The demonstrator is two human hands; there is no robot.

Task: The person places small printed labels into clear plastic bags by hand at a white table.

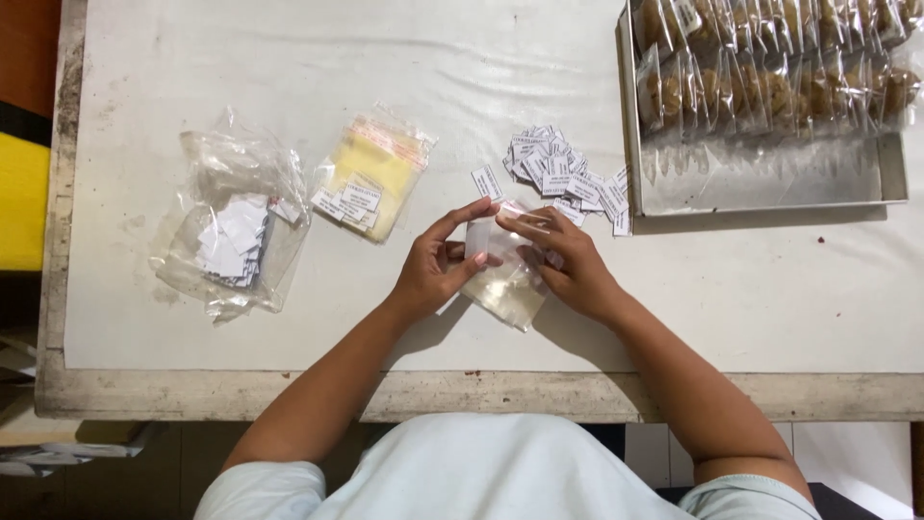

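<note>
- Crumpled clear bag [234, 223]: I logged it at the far left of the desk [481, 58], holding a loose stack of white slips; well apart from both hands.
- Flat yellow packet [373, 173]: it lay just right of the crumpled bag, a few printed paper labels resting on its lower end.
- Left hand [435, 270]: its grip was pinched, thumb and forefinger closed on the upper left edge of the small clear pouch [505, 289].
- Small clear pouch: it sat between the two hands, near the desk's front centre, its long axis running from the fingertips above down toward my side; the open mouth appeared to point away, up toward the loose labels. I could not tell whether a label was already inside.
- Right hand [568, 265]: its grip was likewise pressed onto the pouch's upper right edge.
- Heap of loose labels [563, 178]: it lay just beyond the pouch, up and to the right; I judged the right hand the nearer one.
- Metal tray [770, 183]: far right, with rows of bagged brown snacks [770, 67] at its far side.
</note>
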